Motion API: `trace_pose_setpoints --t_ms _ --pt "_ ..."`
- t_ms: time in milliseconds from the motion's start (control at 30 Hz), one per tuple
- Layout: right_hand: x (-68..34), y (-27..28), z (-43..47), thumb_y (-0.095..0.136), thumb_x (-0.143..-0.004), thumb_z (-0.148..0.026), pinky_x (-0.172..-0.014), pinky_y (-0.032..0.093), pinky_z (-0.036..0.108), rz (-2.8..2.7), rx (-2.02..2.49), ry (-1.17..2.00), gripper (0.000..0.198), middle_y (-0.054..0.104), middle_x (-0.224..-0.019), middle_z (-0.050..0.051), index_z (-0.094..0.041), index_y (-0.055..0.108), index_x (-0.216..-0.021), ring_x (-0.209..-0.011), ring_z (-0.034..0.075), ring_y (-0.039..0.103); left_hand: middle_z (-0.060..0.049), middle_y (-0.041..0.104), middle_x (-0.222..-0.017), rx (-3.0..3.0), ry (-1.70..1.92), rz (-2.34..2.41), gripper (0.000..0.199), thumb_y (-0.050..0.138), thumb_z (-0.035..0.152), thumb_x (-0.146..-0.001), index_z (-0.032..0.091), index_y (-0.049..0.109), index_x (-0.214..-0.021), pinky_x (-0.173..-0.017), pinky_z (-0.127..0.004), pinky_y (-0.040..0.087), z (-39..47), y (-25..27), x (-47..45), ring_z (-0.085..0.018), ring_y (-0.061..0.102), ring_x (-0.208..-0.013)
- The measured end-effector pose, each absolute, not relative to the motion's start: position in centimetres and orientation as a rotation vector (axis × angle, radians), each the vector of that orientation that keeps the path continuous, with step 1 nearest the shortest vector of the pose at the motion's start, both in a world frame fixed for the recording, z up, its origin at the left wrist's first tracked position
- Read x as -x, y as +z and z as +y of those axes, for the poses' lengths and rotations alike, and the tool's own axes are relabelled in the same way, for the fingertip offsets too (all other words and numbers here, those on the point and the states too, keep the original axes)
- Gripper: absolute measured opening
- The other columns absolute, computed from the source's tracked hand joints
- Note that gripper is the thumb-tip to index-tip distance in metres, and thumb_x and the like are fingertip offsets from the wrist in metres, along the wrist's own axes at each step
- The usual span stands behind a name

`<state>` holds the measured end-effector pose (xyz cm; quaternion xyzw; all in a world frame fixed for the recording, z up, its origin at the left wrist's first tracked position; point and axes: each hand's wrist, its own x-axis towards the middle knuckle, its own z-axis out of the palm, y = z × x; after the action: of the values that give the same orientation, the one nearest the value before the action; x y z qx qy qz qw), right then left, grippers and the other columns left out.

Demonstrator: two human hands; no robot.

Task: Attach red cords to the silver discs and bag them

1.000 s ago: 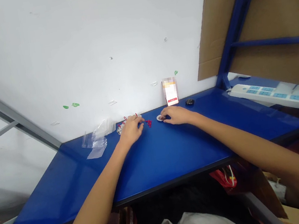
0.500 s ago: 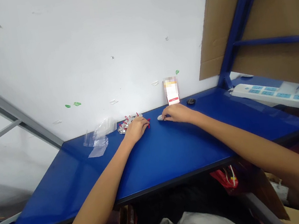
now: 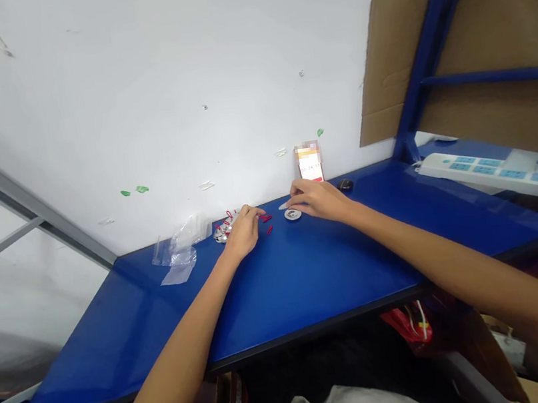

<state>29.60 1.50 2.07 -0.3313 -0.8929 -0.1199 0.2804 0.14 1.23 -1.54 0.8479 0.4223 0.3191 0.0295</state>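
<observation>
In my right hand (image 3: 318, 199), a thin pale disc (image 3: 283, 207) is pinched by the fingertips and seen nearly edge-on. Just below it, a round silver disc (image 3: 292, 214) with a dark pattern in its middle lies on the blue table (image 3: 309, 269). My left hand (image 3: 245, 229) rests low over the table, fingers bent together; whatever they hold, if anything, is hidden. Small red pieces (image 3: 268, 230) lie by its fingertips. Partly behind this hand is a pile of silver discs with red loops (image 3: 223, 230).
Clear plastic bags (image 3: 181, 255) lie left of the pile. A phone (image 3: 310, 163) with a lit screen leans on the white wall behind my right hand. Beside it sits a small black object (image 3: 345, 184). A white power strip (image 3: 497, 173) stands at the right.
My right hand has lifted slightly, a thin disc now showing above the silver one on the table. My left fingers have shifted a little back and left, uncovering red pieces.
</observation>
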Motion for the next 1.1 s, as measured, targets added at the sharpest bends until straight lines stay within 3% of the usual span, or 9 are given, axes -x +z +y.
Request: trace_pose_setpoints --t_ms 167,300,467,567,767,1100 --pt "-29.3 1.9 1.2 0.060 -0.108 -0.038 -0.072 0.048 0.029 -2.418 0.966 -0.186 0.028 0.083 -0.108 0.005 -0.030 0.084 -0.118 -0.093 0.022 0.075 -0.010 0.060 -0.108 -2.559 0.990 1.295 0.030 0.037 0.018 -0.108 0.020 0.066 -0.113 -0.090 -0.039 0.052 1.4 -1.9 0.1 -0.023 0.061 -0.098" --pt "-29.1 1.6 1.4 0.061 -0.107 -0.037 -0.075 0.050 0.030 -2.410 0.970 -0.126 0.027 0.085 -0.111 0.002 -0.030 0.084 -0.118 -0.094 0.024 0.078 -0.009 0.065 -0.108 -2.491 1.049 1.312 0.020 0.044 0.025 -0.108 0.021 0.064 -0.110 -0.093 -0.038 0.052 1.1 -1.8 0.0 -0.023 0.064 -0.101" --pt "-28.9 1.6 1.3 0.062 -0.106 -0.037 -0.074 0.050 0.029 -2.382 1.003 -0.115 0.026 0.085 -0.103 0.003 -0.028 0.084 -0.117 -0.088 0.023 0.078 -0.001 0.070 -0.082 -2.238 0.979 1.279 0.023 0.047 0.032 -0.107 0.021 0.066 -0.113 -0.068 -0.030 0.051 0.6 -1.3 -0.5 -0.017 0.065 -0.064" --pt "-28.8 1.6 1.2 0.063 -0.105 -0.035 -0.074 0.051 0.028 -2.360 0.996 -0.088 0.024 0.085 -0.101 0.002 -0.027 0.083 -0.116 -0.087 0.022 0.078 -0.004 0.072 -0.081 -2.163 1.019 1.277 0.028 0.055 0.035 -0.103 0.018 0.075 -0.112 -0.064 -0.029 0.051 0.5 -1.1 -0.6 -0.017 0.067 -0.063" --pt "-28.7 1.1 1.6 0.064 -0.103 -0.025 -0.088 0.056 0.031 -2.334 0.889 -0.047 0.028 0.082 -0.124 0.003 -0.029 0.079 -0.126 -0.106 0.023 0.078 -0.008 0.071 -0.094 -2.093 1.068 1.199 0.038 0.060 0.042 -0.101 0.017 0.081 -0.122 -0.062 -0.030 0.055 0.8 -1.0 -0.3 -0.014 0.065 -0.061" --pt "-28.0 0.3 1.7 0.069 -0.094 -0.017 -0.089 0.062 0.031 -2.206 0.830 0.269 0.028 0.085 -0.109 0.002 -0.027 0.083 -0.117 -0.094 0.022 0.081 -0.007 0.073 -0.094 -1.946 1.142 1.163 0.035 0.072 0.038 -0.093 0.019 0.080 -0.120 -0.062 -0.029 0.056 0.5 -0.8 -0.8 -0.015 0.068 -0.066"
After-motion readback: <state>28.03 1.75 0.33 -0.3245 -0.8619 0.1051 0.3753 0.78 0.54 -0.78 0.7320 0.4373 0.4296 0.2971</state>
